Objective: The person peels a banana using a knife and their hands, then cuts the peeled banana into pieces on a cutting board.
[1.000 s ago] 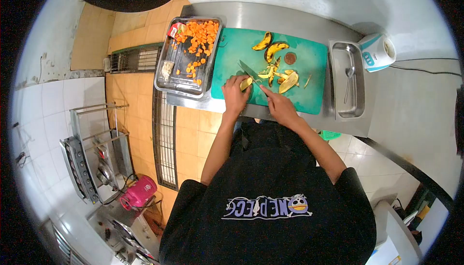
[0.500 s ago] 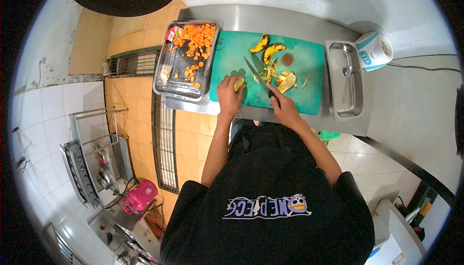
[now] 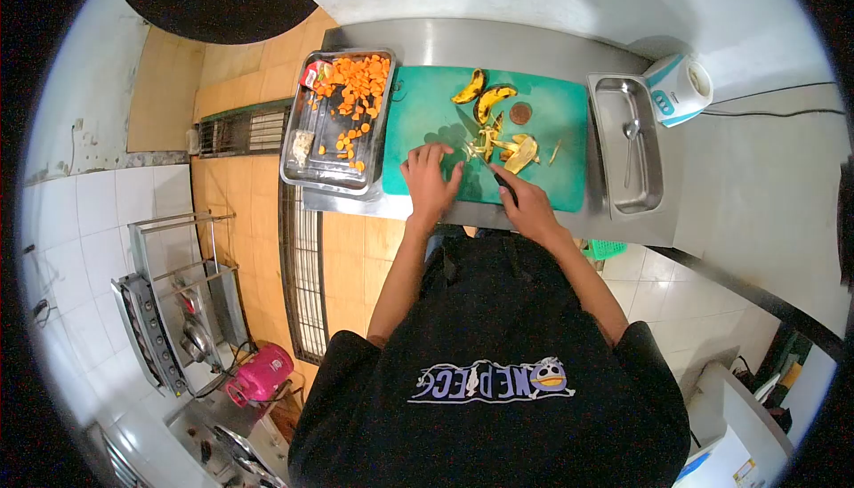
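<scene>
My right hand grips the black handle of a knife. The blade points up and left over the peel scraps and looks dark. My left hand is over the left part of the green cutting board, thumb apart from the fingers, and I see nothing in it. Yellow and dark banana peels lie near the board's top middle. Further peel pieces are close to my right hand. A brown round disc rests beside them.
Left of the board stands a metal tray with orange carrot pieces, a red packet and a small pale packet. To the right, a steel pan holds a spoon. A white and blue appliance stands behind.
The yellow piece held under my left hand is no longer visible. My left fingers have spread, and the knife blade has turned. The whole view has shifted slightly.
</scene>
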`<state>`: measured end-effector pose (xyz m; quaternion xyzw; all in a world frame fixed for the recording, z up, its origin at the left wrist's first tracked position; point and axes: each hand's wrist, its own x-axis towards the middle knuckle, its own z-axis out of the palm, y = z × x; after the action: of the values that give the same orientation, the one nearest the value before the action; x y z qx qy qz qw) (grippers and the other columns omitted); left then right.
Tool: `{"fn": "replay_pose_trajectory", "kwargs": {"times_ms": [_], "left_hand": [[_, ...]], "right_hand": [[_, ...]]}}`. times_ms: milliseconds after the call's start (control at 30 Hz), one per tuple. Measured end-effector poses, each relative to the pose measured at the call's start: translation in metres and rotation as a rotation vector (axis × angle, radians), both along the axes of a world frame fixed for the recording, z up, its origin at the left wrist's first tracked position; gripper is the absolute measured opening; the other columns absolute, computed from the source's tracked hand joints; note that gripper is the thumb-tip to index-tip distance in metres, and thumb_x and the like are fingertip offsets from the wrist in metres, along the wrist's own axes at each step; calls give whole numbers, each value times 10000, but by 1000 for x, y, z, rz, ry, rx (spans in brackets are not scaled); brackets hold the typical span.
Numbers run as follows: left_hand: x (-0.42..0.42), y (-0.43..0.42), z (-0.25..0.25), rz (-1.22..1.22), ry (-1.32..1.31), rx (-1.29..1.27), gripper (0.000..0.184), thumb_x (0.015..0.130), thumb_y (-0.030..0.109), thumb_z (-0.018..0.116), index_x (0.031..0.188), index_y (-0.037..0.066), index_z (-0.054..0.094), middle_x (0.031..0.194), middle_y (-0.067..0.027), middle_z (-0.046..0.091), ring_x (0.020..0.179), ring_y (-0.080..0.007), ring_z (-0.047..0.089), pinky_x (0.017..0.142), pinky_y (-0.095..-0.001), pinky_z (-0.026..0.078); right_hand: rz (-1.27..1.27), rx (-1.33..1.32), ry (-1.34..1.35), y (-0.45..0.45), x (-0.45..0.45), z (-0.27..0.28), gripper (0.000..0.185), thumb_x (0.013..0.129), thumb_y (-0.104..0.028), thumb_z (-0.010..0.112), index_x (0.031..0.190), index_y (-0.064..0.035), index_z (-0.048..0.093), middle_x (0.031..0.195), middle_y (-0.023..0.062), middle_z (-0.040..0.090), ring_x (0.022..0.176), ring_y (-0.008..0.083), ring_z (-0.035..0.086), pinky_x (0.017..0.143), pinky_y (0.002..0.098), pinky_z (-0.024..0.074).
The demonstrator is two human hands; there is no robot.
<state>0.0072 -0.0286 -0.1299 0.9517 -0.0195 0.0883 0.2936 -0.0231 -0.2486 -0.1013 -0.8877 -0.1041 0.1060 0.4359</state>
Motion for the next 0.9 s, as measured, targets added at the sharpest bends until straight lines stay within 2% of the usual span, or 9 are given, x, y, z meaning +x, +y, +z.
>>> {"fn": "replay_pose_trajectory", "kwargs": {"times_ms": [167, 233, 333, 467, 567, 633, 667, 733, 900], "left_hand": [[-19, -10, 20, -18, -122, -62, 521, 805, 347, 795, 1277, 203, 626, 1427, -139, 472, 1364, -389, 366, 1070, -574, 272], [-22, -13, 30, -155, -102, 158, 590, 854, 492, 731, 1388, 293, 578, 1575, -165, 320, 1459, -444, 217, 1120, -625, 196], [-15, -10, 25, -326, -124, 248, 644, 870, 616, 663, 1450, 375, 522, 1635, -152, 244, 1484, -437, 191, 1098, -658, 186], [-5, -6, 14, -366, -112, 352, 644, 867, 673, 622, 1446, 410, 517, 1669, -133, 176, 1499, -439, 159, 1113, -662, 180], [5, -4, 8, -407, -83, 383, 704, 875, 712, 572, 1491, 388, 468, 1679, -132, 144, 1514, -451, 100, 1124, -693, 130], [9, -4, 6, -421, -51, 410, 756, 903, 707, 530, 1530, 295, 429, 1687, -122, 127, 1524, -444, 75, 1122, -705, 126], [11, -4, 6, -425, -55, 411, 756, 903, 707, 530, 1530, 295, 429, 1687, -122, 127, 1524, -444, 75, 1122, -705, 126], [14, -5, 7, -355, 49, 457, 794, 936, 684, 489, 1544, 181, 404, 1688, -120, 122, 1527, -435, 76, 1125, -703, 126], [9, -19, 6, -228, -44, 404, 771, 951, 635, 511, 1528, 132, 417, 1673, -143, 164, 1518, -431, 107, 1108, -692, 176]], "right_hand": [[104, -354, -106, -4, 2, 29, 418, 935, -235, 627, 1351, -240, 589, 1054, 119, 667, 908, 330, 690, 750, 473, 569], [102, -398, -165, -8, 0, 33, 409, 910, -225, 651, 1316, -238, 604, 1038, 102, 660, 903, 310, 689, 730, 456, 571], [91, -447, -268, -14, -3, 41, 407, 877, -206, 693, 1278, -222, 627, 1008, 77, 650, 883, 283, 678, 702, 427, 559], [94, -510, -290, -30, -9, 49, 398, 867, -225, 696, 1259, -235, 630, 1012, 75, 647, 874, 279, 672, 709, 416, 566], [62, -502, -269, -42, -18, 52, 382, 867, -226, 696, 1245, -227, 638, 1018, 72, 646, 885, 276, 666, 710, 411, 559], [47, -508, -259, -49, -26, 54, 379, 866, -225, 698, 1240, -222, 641, 1012, 72, 647, 887, 280, 666, 708, 416, 555], [37, -511, -246, -51, -29, 55, 376, 864, -225, 699, 1236, -217, 643, 1007, 72, 648, 889, 283, 665, 706, 421, 552], [14, -501, -258, -54, -34, 54, 375, 863, -230, 702, 1233, -211, 643, 997, 71, 649, 883, 288, 665, 708, 427, 551], [-68, -455, -264, -53, -38, 49, 388, 851, -242, 720, 1228, -192, 645, 974, 74, 656, 867, 308, 666, 713, 445, 545]]}}
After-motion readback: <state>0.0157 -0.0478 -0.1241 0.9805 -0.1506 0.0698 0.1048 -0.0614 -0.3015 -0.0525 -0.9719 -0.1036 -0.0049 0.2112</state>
